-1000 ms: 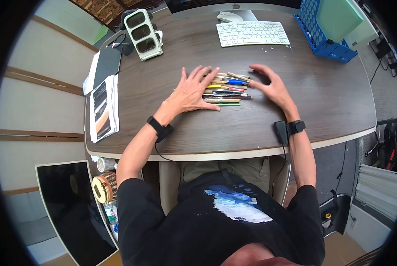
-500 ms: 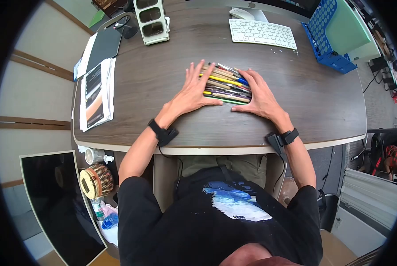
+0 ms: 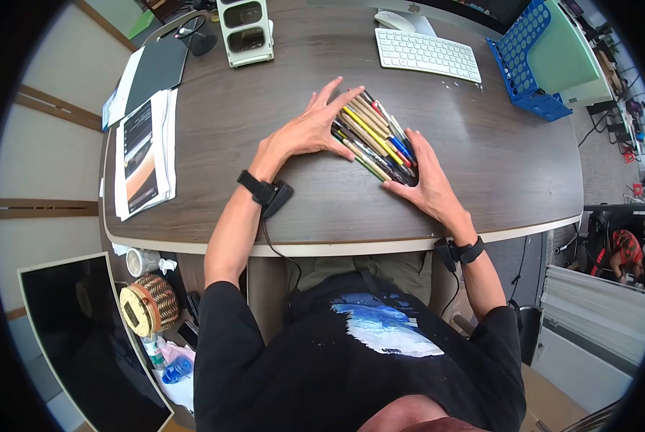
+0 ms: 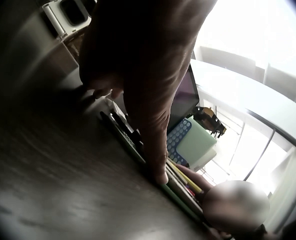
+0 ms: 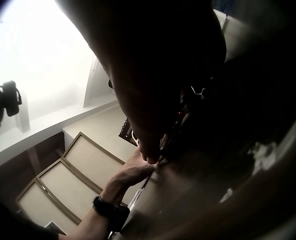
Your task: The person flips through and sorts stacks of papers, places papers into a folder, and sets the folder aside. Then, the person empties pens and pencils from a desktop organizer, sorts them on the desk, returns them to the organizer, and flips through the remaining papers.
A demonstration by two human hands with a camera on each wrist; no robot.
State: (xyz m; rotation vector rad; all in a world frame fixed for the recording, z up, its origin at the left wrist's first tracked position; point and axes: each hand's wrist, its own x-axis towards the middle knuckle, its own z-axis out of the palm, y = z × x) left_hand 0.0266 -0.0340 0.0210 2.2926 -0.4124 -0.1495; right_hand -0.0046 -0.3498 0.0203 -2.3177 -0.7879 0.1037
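Observation:
A flat bundle of pencils and pens lies slantwise on the desk between two hands. At its upper left end is the left hand, fingers spread, its thumb along the near side and index finger reaching over the far end. The right hand frames the lower right end, fairly straight fingers along the far side and thumb at the near corner. In the left wrist view, the left thumb rests against a green pencil at the bundle's edge. The right wrist view is dark and hides most of the bundle.
Beyond the hands stand a white keyboard, a mouse and a blue file rack. A white three-window device is at the back left. Papers lie on the left, and the desk's front edge runs close to the person.
The right hand has come in from beside the pile to its right end. The bundle has turned from roughly level to slanting down to the right, and both hands turned with it.

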